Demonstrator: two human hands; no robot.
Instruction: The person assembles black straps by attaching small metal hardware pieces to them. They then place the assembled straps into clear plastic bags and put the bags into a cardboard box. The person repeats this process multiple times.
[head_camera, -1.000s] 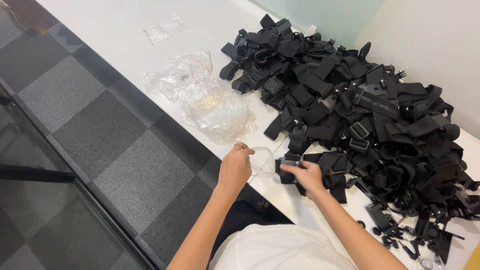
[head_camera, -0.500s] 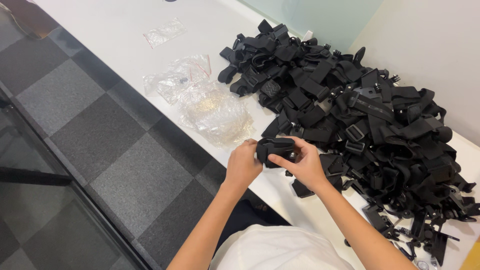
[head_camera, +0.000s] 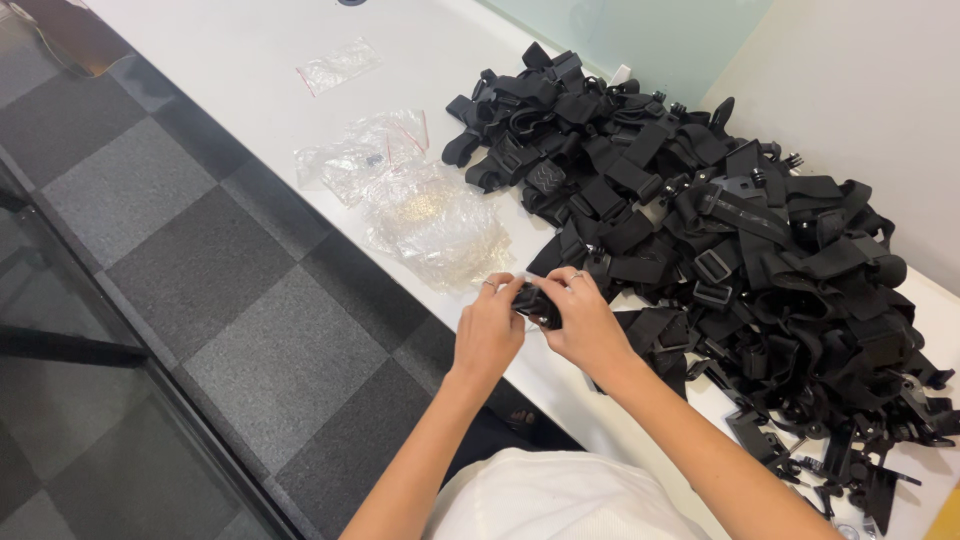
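- The white table (head_camera: 250, 70) ran slantwise through the view, and its near edge passed just under the two hands; beyond this edge lay the grey chequered floor (head_camera: 250, 330), wide and open on the left side.
- On the table, the free room lay to the far left; the right side was filled by a big pile of black straps (head_camera: 720, 230), which reached close to the right hand.
- The left hand (head_camera: 488, 330) and the right hand (head_camera: 585, 318) were close together at the table edge, and both closed their fingers around one small black strap bundle (head_camera: 537, 305), held between them just above the edge.
- The bundle was mostly covered by the fingers, so its exact shape could not be told.
- Crumpled clear plastic bags (head_camera: 420, 205) lay just behind the left hand, and one more small clear bag (head_camera: 338, 65) lay well apart, farther up the table.
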